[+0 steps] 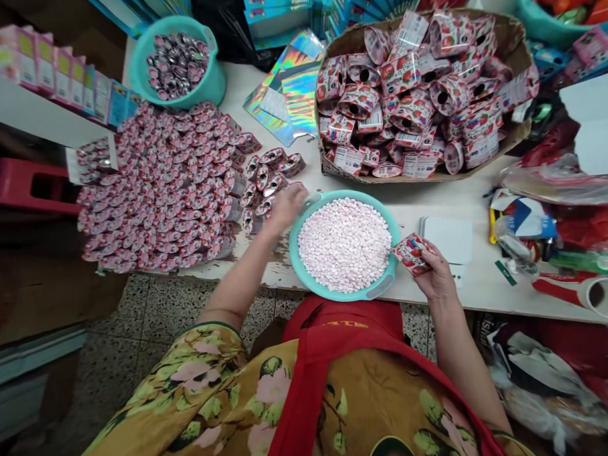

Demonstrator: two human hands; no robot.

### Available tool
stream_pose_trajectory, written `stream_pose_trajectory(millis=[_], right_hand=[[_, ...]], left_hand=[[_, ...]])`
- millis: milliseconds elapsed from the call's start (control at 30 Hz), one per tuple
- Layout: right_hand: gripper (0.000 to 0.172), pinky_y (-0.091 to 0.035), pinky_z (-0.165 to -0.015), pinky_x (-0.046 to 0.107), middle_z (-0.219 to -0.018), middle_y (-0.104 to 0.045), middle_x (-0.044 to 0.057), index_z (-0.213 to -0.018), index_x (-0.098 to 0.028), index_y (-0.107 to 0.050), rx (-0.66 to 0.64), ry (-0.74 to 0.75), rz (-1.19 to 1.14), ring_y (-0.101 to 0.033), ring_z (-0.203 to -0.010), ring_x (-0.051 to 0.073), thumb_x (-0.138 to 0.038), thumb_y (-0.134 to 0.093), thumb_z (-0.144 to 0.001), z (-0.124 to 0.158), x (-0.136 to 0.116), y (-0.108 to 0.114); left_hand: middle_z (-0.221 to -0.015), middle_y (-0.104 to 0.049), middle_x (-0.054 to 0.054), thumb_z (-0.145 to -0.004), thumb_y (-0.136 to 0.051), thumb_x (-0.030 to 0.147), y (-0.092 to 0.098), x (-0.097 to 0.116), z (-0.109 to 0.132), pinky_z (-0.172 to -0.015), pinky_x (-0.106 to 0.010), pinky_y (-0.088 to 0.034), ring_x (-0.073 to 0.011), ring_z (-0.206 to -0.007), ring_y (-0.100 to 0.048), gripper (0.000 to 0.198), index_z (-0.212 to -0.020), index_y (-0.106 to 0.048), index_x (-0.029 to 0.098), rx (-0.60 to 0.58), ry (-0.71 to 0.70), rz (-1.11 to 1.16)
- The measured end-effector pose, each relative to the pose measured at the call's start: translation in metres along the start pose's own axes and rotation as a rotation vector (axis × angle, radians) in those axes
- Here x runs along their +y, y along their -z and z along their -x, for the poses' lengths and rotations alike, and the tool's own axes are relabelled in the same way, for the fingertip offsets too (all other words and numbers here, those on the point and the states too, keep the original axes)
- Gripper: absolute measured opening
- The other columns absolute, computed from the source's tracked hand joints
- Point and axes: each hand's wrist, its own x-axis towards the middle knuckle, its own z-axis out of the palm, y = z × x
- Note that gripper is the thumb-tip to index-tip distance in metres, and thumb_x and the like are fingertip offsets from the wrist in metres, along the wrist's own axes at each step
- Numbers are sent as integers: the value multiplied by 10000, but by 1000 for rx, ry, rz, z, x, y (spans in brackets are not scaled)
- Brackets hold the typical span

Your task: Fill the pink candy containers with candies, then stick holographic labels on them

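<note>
Lots of little red strawberry tubs fill a big cardboard box on the white tabletop. Next comes a teal bowl full of pink candies. Right hand fingers pinch 1 small tub; its writing is too blurry. Left hand rests by shiny tubs, fingers blurred, grip unclear.

Small printed box, glossy card by look, held in right hand. Basin of smooth matt turquoise plastic; pellets inside seen matt, chalky. Shiny metallic caps found beside left hand. Tabletop painted white, paint chipped, rough at front edge. Carton of matt brown cardboard. Holographic foil sheets highly glossy. Floor of speckled stone.
</note>
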Motion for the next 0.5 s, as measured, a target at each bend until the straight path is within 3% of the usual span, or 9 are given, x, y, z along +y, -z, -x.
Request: stream_pose_trajectory(millis=[67,133,200,367,500], right_hand=[[459,-649,-802,351,-1070,-770,47,-988,-214,-728,-28,-3,21,-736,-928,206,-264,-901,-566,1,-1,-7],[469,-646,-771,330,-1049,-773,51,-985,-209,-730,-55,8,64,-739,-904,207,-255,-915,-557,3,-3,-13],[484,-640,-747,314,-1014,-775,50,-983,-204,-732,-70,30,108,-739,-870,205,-248,-928,-543,5,-5,-18],[527,-624,-724,311,-960,-775,26,-970,-206,-729,-58,52,154,-726,-825,194,-289,-952,-500,9,0,-31],[565,-610,-721,331,-949,-767,19,-979,-211,-712,-68,53,228,-714,-825,206,-333,-957,-485,14,4,-44]], left_hand=[[-1091,-721,-64,-993,-537,315,-39,29,22,-979,-346,-446,-220,-1046,-611,199,-1016,-696,198,-214,-194,-97],[-1258,-684,-95,-1001,-526,320,-72,50,34,-1098,-403,-378,-253,-1200,-563,236,-1113,-694,198,-246,-345,-155],[-1364,-622,-127,-1018,-501,363,-95,64,38,-1140,-428,-333,-275,-1281,-509,319,-1221,-660,175,-214,-400,-179],[-1256,-649,-136,-1020,-458,535,-111,82,57,-1043,-416,-406,-297,-1188,-560,452,-1178,-656,160,-270,-318,-208],[-1185,-688,-106,-999,-511,527,-112,86,73,-934,-376,-446,-289,-1108,-613,373,-1104,-673,208,-219,-198,-224]])
